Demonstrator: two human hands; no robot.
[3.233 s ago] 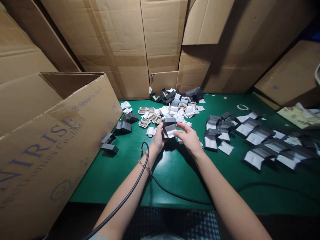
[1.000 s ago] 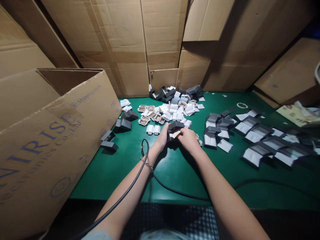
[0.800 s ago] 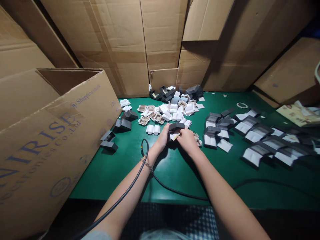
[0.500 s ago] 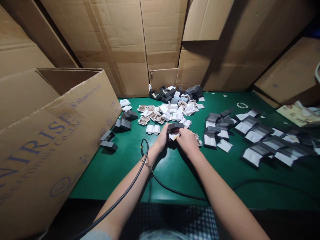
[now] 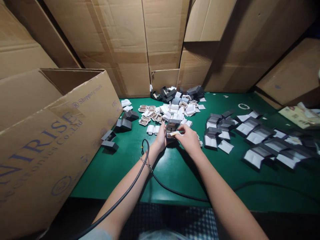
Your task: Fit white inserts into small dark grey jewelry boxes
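- L hand (image 5: pixel 160 139) grips small dark box (image 5: pixel 172 126), lid up.
- R hand (image 5: pixel 189 140) pinches pale insert (image 5: pixel 174 134) at its mouth.
- Risk: skewed insert may jam, crease.

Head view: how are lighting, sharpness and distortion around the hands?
Head view: light is strongest mid-table, where the left hand and right hand hold a small grey box, fairly sharp; corners fall dark; the flat grey boxes at far right smear; the wide lens stretches the large carton.
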